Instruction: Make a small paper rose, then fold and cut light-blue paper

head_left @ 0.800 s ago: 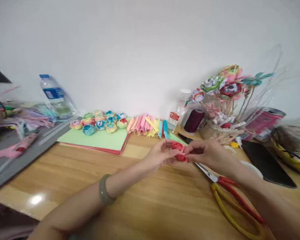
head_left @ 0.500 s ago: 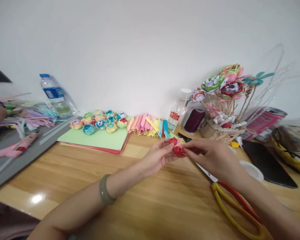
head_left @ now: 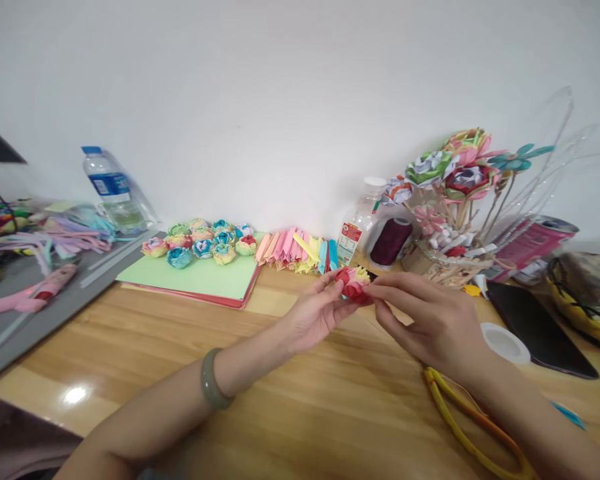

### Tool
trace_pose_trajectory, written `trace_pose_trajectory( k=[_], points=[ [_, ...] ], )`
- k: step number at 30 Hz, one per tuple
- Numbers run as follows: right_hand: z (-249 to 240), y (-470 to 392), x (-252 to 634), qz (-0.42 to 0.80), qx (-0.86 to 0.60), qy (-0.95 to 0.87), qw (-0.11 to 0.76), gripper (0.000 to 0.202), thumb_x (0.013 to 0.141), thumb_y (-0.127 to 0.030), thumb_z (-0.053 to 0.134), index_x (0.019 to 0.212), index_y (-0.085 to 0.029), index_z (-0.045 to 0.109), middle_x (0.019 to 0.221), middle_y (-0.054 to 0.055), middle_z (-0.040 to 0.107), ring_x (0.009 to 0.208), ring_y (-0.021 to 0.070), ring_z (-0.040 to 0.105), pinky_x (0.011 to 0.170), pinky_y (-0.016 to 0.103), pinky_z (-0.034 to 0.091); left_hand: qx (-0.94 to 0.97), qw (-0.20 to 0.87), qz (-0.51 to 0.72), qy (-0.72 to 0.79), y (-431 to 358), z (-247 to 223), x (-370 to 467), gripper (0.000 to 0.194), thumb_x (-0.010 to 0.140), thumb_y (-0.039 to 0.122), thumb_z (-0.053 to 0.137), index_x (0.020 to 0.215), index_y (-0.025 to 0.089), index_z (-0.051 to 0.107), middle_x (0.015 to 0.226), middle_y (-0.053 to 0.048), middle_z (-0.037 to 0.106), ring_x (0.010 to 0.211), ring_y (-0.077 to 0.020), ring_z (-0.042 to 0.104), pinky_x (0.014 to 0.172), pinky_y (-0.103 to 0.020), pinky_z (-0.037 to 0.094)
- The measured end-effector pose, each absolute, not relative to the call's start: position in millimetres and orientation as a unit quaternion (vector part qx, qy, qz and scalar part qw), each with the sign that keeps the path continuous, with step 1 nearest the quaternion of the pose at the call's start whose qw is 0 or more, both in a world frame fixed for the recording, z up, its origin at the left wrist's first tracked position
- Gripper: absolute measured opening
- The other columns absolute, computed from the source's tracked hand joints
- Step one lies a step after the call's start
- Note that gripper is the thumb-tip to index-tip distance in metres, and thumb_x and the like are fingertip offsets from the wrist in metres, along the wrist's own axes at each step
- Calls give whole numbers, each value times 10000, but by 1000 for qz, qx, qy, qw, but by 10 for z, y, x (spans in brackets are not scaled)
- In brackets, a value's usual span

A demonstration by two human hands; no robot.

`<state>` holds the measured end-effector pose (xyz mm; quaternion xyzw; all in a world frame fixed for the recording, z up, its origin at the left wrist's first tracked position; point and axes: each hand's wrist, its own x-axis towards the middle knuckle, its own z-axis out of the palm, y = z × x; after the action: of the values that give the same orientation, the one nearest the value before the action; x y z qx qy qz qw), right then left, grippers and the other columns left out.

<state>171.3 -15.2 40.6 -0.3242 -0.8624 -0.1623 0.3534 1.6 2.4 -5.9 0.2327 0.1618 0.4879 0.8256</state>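
A small red, pink and yellow paper flower (head_left: 355, 283) is held above the wooden table between both hands. My left hand (head_left: 316, 313) grips its left side with thumb and fingers. On the flower's right side, the fingertips of my right hand (head_left: 420, 313) press at the petals. Scissors with yellow and red handles (head_left: 450, 413) lie under my right forearm, their blades hidden. Beyond my hands are folded paper strips (head_left: 293, 250) in pink, yellow and blue. Finished paper flowers (head_left: 203, 249) rest on green paper sheets (head_left: 180, 283).
A clear bottle (head_left: 355, 227), dark thread spool (head_left: 391, 241) and flower basket (head_left: 445, 263) stand behind my right hand. A white lid (head_left: 505, 343) and black phone (head_left: 540, 330) lie to the right. At left are a water bottle (head_left: 113, 190) and pink glue gun (head_left: 40, 293).
The flower has turned and shows more yellow. My right hand has shifted slightly, its fingers more spread. Another person's hand at the far left has gone out of view.
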Motion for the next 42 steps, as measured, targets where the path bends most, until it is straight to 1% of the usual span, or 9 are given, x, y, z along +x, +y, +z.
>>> trace_pose_trajectory(
  k=[3,6,9,12,18,27,31,35,42],
  points=[
    [431,-154,1709,-111,-341,-851,383,169,798,-121,553,928,-177,646,888,73,676,752,152,649,607,254,521,245,828,484,144,26,-58,12,149,838,121,549,985,117,574,943,-62,666,857,-124,664,801,-202,514],
    [444,-151,1699,-69,-360,-851,375,189,815,-142,535,959,-195,645,889,69,656,734,140,634,582,247,511,233,829,485,152,18,-36,8,151,840,96,532,986,123,564,918,-53,670,833,-118,669,781,-194,519],
    [445,-153,1690,-64,-333,-863,375,214,810,-127,540,980,-201,647,883,68,649,741,143,629,601,259,517,217,830,492,150,5,-6,7,146,836,68,521,964,125,563,892,-42,668,799,-96,665,783,-185,517],
    [459,-161,1694,-69,-327,-854,399,218,810,-111,544,977,-206,647,872,67,648,753,146,628,613,262,515,218,831,491,146,0,13,7,149,828,78,536,968,123,561,913,-55,664,821,-112,666,774,-188,516],
    [474,-142,1677,-29,-346,-850,396,193,808,-176,596,991,-222,633,880,58,639,743,144,627,615,267,518,212,832,493,142,0,22,6,188,797,54,563,971,125,564,906,-45,645,821,-105,658,802,-193,508],
    [414,-128,1654,-74,-335,-846,409,130,794,-130,615,900,-204,623,835,48,646,727,132,619,614,254,509,263,814,499,139,-44,33,8,404,678,-3,660,1021,182,555,894,10,595,837,-76,619,842,-218,483],
    [427,-146,1671,-70,-344,-845,404,115,797,-150,601,890,-215,622,830,38,636,728,135,612,608,260,501,305,773,520,198,-53,69,28,441,620,59,731,988,204,535,896,16,598,784,-85,611,744,-228,501],
    [475,-183,1689,10,-368,-828,423,137,794,-133,582,901,-208,624,844,39,605,708,125,582,573,249,477,361,722,533,254,-59,110,36,513,581,134,771,1019,233,523,949,5,603,792,-128,620,640,-235,515],
    [517,-205,1667,51,-385,-805,448,119,794,-126,568,854,-210,628,801,23,599,639,111,557,518,234,448,402,684,535,292,-47,85,34,568,579,179,778,1078,252,517,1193,-39,525,789,-158,649,546,-229,519]
  ],
)
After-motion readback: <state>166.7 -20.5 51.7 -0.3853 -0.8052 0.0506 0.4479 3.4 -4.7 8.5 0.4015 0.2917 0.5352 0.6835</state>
